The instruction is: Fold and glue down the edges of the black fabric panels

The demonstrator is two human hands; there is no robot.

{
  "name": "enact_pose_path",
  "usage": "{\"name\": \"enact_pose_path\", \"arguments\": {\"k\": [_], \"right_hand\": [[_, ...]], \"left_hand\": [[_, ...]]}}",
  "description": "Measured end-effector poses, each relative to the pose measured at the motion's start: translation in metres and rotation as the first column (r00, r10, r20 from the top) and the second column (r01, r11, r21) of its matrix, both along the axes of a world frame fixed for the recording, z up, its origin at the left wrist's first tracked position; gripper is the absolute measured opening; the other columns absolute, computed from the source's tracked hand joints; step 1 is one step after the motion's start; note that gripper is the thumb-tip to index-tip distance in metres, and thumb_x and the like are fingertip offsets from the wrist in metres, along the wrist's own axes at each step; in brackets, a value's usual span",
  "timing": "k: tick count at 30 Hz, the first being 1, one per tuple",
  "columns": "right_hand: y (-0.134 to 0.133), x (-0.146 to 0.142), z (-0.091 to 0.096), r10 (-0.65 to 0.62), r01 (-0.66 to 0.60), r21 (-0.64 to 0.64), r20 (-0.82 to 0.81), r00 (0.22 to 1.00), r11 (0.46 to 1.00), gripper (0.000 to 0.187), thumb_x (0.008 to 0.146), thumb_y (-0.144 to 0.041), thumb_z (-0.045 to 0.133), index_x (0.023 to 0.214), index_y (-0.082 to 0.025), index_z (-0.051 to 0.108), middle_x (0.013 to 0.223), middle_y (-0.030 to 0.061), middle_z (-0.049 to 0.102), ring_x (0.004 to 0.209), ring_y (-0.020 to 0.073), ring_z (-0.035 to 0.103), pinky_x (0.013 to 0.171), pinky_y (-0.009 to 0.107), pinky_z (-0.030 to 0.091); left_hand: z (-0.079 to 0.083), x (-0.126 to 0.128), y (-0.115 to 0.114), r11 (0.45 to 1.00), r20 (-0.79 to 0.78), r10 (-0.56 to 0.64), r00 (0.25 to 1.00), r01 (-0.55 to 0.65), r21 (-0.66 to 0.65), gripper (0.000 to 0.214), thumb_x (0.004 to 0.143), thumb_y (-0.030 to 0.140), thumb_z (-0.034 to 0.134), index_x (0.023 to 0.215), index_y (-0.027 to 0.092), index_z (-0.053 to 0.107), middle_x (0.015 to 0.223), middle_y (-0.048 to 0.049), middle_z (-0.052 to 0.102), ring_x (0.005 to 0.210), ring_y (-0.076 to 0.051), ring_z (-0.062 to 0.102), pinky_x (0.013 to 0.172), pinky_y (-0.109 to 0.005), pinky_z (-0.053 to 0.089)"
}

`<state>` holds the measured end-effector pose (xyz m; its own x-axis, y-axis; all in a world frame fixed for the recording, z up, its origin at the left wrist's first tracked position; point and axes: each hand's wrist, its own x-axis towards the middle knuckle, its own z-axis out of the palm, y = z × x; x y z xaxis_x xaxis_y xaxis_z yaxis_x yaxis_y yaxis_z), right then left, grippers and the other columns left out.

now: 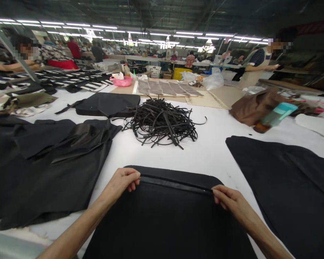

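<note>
A narrow black strip (175, 182) stretches between my two hands, over a large black panel (172, 223) with rounded corners. My left hand (128, 178) pinches the strip's left end near the panel's upper left corner. At the other end, my right hand (226, 198) has its thumb and fingers closed on the strip, close to the upper right corner. Beyond the panel lies a tangled pile of black strips (164, 120). Whether the strip touches the panel along its length is hard to tell.
Black sheets (51, 165) lie to the left and another black panel (288, 180) to the right, on a white tabletop (205, 144). Further back are a black stack (108, 104), a pink basket (121, 81), a brown cloth (255, 106) and a turquoise-lidded container (278, 114). A person (259, 64) stands at right.
</note>
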<state>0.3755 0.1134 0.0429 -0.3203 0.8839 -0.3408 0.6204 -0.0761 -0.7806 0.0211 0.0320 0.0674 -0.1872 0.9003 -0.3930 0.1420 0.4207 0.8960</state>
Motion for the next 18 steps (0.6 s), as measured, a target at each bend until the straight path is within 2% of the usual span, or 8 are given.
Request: {"name": "enact_pose_path", "arguments": {"k": [3, 7, 11, 18], "right_hand": [[0.008, -0.001, -0.007, -0.108, 0.108, -0.057, 0.006, 0.994, 0.993, 0.036, 0.073, -0.052, 0.050, 0.069, -0.017, 0.060, 0.060, 0.0008, 0.056, 0.046, 0.0109, 0.040, 0.045, 0.025, 0.027], [0.015, -0.003, -0.013, -0.201, 0.204, -0.052, 0.048, 0.978, 0.978, 0.037, 0.063, -0.055, 0.057, 0.061, -0.018, 0.058, 0.050, -0.0009, 0.051, 0.042, 0.0101, 0.037, 0.042, 0.025, 0.025], [0.017, -0.001, -0.020, -0.179, 0.182, -0.043, 0.072, 0.981, 0.982, 0.038, 0.065, -0.056, 0.055, 0.059, -0.019, 0.056, 0.047, -0.0025, 0.046, 0.042, 0.0103, 0.036, 0.042, 0.025, 0.025], [0.016, 0.003, -0.035, -0.083, 0.083, 0.004, 0.068, 0.994, 0.997, 0.036, 0.073, -0.054, 0.049, 0.070, -0.019, 0.058, 0.055, -0.0015, 0.049, 0.048, 0.0124, 0.042, 0.046, 0.025, 0.030]], "left_hand": [[-0.010, 0.001, 0.007, 0.998, -0.044, 0.057, 0.997, -0.057, -0.001, 0.027, 0.063, 0.041, 0.055, 0.057, 0.015, 0.055, 0.053, 0.0001, 0.054, 0.044, -0.010, 0.047, 0.042, -0.023, 0.035], [-0.025, 0.000, 0.011, 0.995, -0.128, 0.100, 0.987, -0.101, 0.001, 0.019, 0.062, 0.036, 0.053, 0.057, 0.018, 0.050, 0.043, 0.0054, 0.043, 0.038, -0.010, 0.041, 0.038, -0.022, 0.029], [-0.031, -0.003, 0.011, 0.997, -0.244, 0.082, 0.966, -0.078, 0.025, 0.013, 0.063, 0.030, 0.052, 0.057, 0.018, 0.050, 0.042, 0.0071, 0.041, 0.039, -0.010, 0.038, 0.041, -0.023, 0.026], [-0.026, -0.006, 0.013, 0.999, -0.444, 0.023, 0.896, -0.009, 0.035, 0.010, 0.063, 0.018, 0.049, 0.053, 0.018, 0.052, 0.049, 0.0045, 0.047, 0.052, -0.012, 0.044, 0.051, -0.024, 0.029]]}}
